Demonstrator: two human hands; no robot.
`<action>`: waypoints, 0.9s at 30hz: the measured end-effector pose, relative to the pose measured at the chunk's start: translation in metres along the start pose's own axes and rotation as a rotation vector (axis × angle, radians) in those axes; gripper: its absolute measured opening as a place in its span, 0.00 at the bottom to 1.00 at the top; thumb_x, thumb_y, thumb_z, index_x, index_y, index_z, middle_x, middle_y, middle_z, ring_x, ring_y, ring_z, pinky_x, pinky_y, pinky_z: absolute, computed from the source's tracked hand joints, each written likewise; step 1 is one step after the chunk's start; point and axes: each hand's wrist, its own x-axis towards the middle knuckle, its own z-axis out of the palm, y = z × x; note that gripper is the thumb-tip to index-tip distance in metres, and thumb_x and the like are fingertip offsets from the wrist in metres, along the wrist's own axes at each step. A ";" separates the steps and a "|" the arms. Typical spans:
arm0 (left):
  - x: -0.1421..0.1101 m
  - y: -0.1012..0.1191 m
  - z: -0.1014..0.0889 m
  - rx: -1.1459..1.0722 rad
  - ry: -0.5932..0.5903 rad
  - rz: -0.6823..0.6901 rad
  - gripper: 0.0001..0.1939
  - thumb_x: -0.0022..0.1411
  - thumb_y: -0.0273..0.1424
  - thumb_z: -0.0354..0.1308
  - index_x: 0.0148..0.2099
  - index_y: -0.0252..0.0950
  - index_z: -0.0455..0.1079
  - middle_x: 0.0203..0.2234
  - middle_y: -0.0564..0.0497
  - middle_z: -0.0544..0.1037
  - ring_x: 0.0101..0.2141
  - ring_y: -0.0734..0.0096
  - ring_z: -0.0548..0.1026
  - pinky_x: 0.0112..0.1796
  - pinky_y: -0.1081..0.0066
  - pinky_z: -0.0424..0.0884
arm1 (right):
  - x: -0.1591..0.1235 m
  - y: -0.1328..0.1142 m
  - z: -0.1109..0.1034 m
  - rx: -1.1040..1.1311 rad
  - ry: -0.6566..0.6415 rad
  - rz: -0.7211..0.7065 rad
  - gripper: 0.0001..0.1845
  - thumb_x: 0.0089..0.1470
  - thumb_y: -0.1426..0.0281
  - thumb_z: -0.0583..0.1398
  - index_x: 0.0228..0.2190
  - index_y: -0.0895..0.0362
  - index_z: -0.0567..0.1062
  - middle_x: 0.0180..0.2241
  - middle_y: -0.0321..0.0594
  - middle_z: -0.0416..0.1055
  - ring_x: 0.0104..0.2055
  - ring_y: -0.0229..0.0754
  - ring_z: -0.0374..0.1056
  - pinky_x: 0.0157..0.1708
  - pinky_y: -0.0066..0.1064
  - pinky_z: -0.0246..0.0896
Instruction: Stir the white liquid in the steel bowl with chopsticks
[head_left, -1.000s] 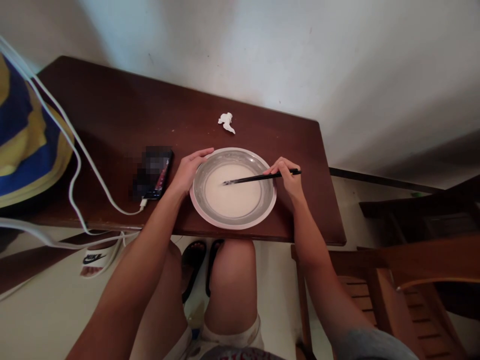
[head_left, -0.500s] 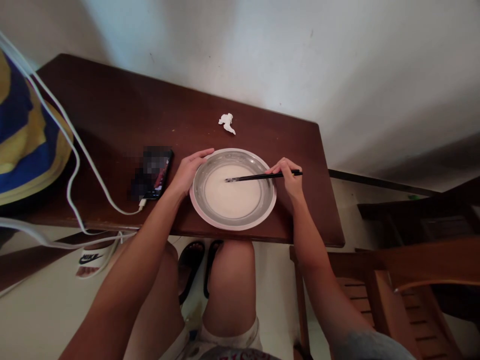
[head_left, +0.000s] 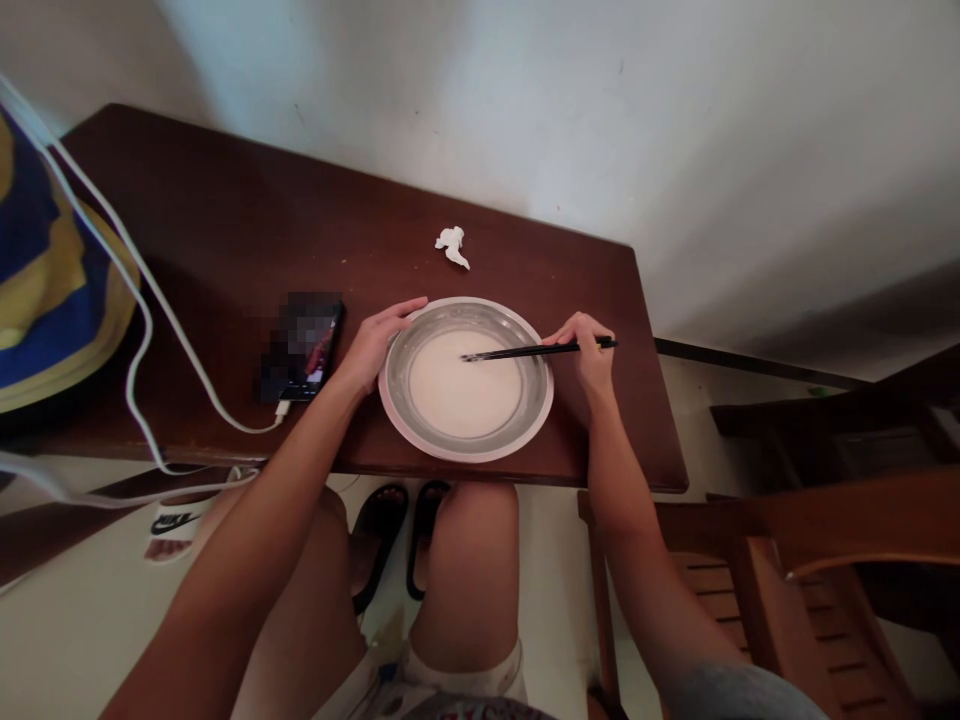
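Note:
A wide, shallow metal bowl (head_left: 466,447) stands near the table's front edge, with a smooth off-white liquid (head_left: 465,395) covering its bottom. My left hand (head_left: 379,343) grips the bowl's left rim, its fingers reaching along the upper edge and its thumb out of sight. From the right, my right hand (head_left: 589,345) is closed around a pair of black chopsticks (head_left: 525,351). They lie nearly level across the bowl, side by side, and their whitened tips are at the liquid near the bowl's middle.
On the dark wooden table (head_left: 225,200) are a crumpled white tissue (head_left: 452,247) behind the bowl and a phone (head_left: 315,350) on a white charging cable (head_left: 187,365). A blue and yellow striped object (head_left: 60,300) stands far left. Wooden chairs (head_left: 757,580) stand right; a wall backs the table.
My right hand has shifted slightly to the right, drawing the chopsticks' tips the same way through the bowl. My left hand stays at the rim.

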 end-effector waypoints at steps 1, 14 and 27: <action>0.000 0.000 0.000 0.006 -0.007 0.001 0.32 0.51 0.35 0.60 0.59 0.32 0.73 0.50 0.42 0.80 0.49 0.53 0.77 0.53 0.57 0.72 | 0.001 0.000 -0.001 0.016 0.042 -0.011 0.27 0.58 0.50 0.59 0.15 0.52 0.71 0.18 0.36 0.74 0.23 0.39 0.70 0.31 0.36 0.66; 0.001 0.000 -0.005 -0.002 -0.039 -0.024 0.32 0.50 0.34 0.60 0.59 0.33 0.73 0.52 0.44 0.80 0.53 0.50 0.75 0.59 0.53 0.65 | -0.002 0.001 0.001 -0.002 -0.088 -0.031 0.24 0.59 0.53 0.59 0.17 0.51 0.75 0.21 0.36 0.77 0.26 0.40 0.71 0.33 0.37 0.66; -0.002 0.001 -0.002 0.018 -0.010 -0.023 0.32 0.52 0.33 0.57 0.60 0.33 0.72 0.48 0.44 0.81 0.46 0.54 0.78 0.52 0.55 0.71 | -0.002 0.002 0.001 0.020 -0.129 -0.016 0.24 0.58 0.54 0.60 0.16 0.52 0.74 0.20 0.37 0.77 0.25 0.40 0.71 0.31 0.36 0.66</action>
